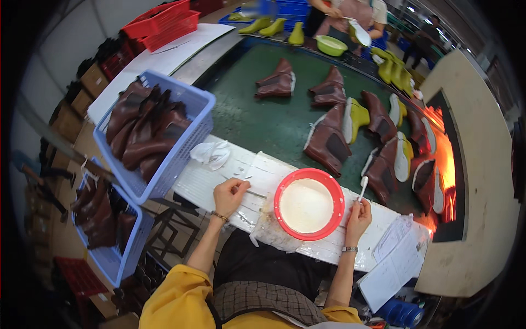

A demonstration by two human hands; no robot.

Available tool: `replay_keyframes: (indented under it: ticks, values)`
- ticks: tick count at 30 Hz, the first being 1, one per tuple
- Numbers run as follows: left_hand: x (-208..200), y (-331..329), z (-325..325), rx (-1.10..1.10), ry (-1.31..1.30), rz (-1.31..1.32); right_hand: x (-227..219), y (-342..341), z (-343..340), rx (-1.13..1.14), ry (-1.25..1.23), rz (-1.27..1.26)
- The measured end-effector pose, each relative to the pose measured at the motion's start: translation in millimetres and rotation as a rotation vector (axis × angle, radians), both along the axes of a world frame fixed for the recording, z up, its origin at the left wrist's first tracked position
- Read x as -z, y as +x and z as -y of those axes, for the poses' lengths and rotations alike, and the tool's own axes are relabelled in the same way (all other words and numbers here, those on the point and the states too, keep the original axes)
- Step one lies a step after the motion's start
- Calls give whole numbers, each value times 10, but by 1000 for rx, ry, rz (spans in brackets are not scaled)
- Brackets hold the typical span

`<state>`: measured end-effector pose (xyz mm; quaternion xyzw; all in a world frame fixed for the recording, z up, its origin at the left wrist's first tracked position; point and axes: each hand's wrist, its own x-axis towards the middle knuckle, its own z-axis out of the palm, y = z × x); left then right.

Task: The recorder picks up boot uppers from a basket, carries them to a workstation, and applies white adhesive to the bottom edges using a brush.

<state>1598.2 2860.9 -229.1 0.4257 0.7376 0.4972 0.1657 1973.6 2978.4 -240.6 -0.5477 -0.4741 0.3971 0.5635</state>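
Observation:
My right hand (359, 215) holds a small white brush (363, 186) upright, just right of a red bowl (284, 187) filled with white glue. My left hand (229, 195) rests on the white work board (263, 171), fingers curled near a thin stick lying there; whether it grips the stick I cannot tell. Beyond the board, brown boot uppers (327, 141) lie on the dark green conveyor (263, 118), some fitted on yellow-green lasts (356, 116).
A blue basket (189, 140) of brown uppers stands at my left, a second one (123, 249) lower down. A crumpled white cloth (211, 152) lies on the board. Papers (394, 257) sit at right. A glowing orange heater (446, 159) lines the conveyor's right. Another person stands at the far end with a green bowl (331, 45).

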Motion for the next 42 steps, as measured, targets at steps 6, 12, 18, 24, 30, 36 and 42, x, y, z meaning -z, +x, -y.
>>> replay_keyframes:
  ticks: [6, 12, 18, 24, 30, 36, 42]
  values:
    - [-293, 44, 140, 77, 27, -85, 12, 9, -11, -10, 53, 86]
    - [-1069, -25, 553, 310, 210, -113, 54, 38, -29, -42, 75, 109]
    - [-1578, -597, 1327, -330, 364, -377, 14, 29, 13, -88, 41, 154]
    - [-1250, -2571, 2819, -834, -177, -821, -13, 5, -10, -59, 73, 195]
    - [-561, -3338, 4064, -810, -1393, -690, 14, 57, 9, -12, -54, 219]
    - [-1294, -2672, 3997, -1058, -453, -954, -74, 12, 31, -25, -30, 34]
    - [-1850, -1240, 2653, -623, 15, -412, -119, -5, 14, -52, 5, 102]
